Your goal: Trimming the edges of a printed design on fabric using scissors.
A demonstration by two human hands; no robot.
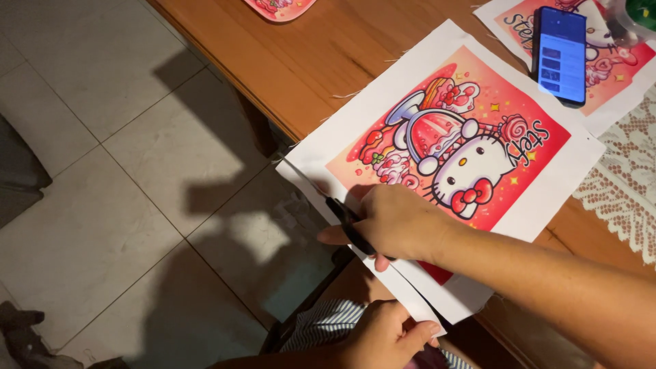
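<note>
Scissors with black handles (350, 225), gripped in the closed right hand (396, 222), should track the white margin of the pink cartoon-printed fabric sheet (444, 147) while the left hand (386, 335) pinches its near edge taut.

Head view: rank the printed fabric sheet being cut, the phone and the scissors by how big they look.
1. Printed sheet, by far the largest.
2. Phone.
3. Scissors, though the right hand hides their handles, so their full size is unsure and may come close to the phone's.

The left hand holds the sheet's near edge.
</note>
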